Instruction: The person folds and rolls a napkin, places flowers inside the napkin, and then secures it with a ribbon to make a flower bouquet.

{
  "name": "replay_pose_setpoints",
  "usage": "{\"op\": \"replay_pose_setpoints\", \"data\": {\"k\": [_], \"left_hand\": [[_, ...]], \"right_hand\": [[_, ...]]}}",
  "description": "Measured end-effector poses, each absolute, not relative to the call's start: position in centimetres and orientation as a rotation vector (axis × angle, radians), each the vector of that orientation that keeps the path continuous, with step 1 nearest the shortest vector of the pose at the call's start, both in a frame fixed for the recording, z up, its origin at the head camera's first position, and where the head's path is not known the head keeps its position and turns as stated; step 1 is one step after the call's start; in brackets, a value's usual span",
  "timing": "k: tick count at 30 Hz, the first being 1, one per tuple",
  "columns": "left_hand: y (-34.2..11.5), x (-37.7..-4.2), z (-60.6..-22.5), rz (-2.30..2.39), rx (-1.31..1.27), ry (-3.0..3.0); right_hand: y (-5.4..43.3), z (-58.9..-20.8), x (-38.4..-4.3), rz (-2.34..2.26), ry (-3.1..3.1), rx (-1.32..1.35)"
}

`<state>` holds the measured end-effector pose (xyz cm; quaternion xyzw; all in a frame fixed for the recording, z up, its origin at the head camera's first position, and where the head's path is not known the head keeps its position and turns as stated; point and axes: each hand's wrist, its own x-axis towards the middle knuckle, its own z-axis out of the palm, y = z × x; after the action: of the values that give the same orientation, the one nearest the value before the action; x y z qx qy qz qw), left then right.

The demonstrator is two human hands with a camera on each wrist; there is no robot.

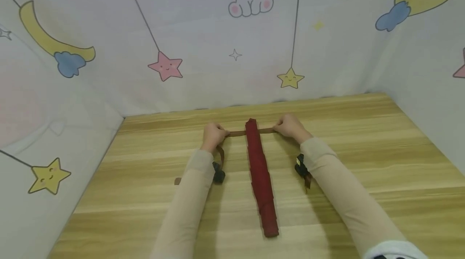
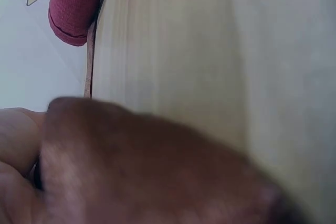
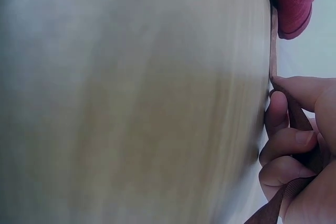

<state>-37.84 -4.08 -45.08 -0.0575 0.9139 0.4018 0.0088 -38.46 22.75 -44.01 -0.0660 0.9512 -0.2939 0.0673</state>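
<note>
A long, narrow roll of dark red cloth (image 1: 258, 170) lies lengthwise on the table. Under its far end runs a flat brown ribbon (image 1: 237, 133), stretched out to both sides. My left hand (image 1: 213, 136) pinches the ribbon left of the roll, and a loose tail curves down below that hand. On the other side, my right hand (image 1: 290, 126) pinches it between thumb and forefinger; more ribbon (image 3: 299, 114) passes through the curled fingers in the right wrist view. A blurred brown shape fills the lower left wrist view, with the roll's end (image 2: 76, 6) above it.
Black wrist cameras are strapped under both forearms, close over the wood-grain table (image 1: 363, 150). A white cloth backdrop (image 1: 203, 81) printed with stars and moons rises behind the table's far edge and along both sides.
</note>
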Motion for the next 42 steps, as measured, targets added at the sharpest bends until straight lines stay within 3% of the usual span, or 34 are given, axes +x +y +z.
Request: {"op": "replay_pose_setpoints", "data": {"k": [42], "left_hand": [[-5.1,-32.9,-44.2,1.146,0.077,2.770]], "right_hand": [[23.4,-43.6,-33.6,-0.804,2.816,-0.384]]}}
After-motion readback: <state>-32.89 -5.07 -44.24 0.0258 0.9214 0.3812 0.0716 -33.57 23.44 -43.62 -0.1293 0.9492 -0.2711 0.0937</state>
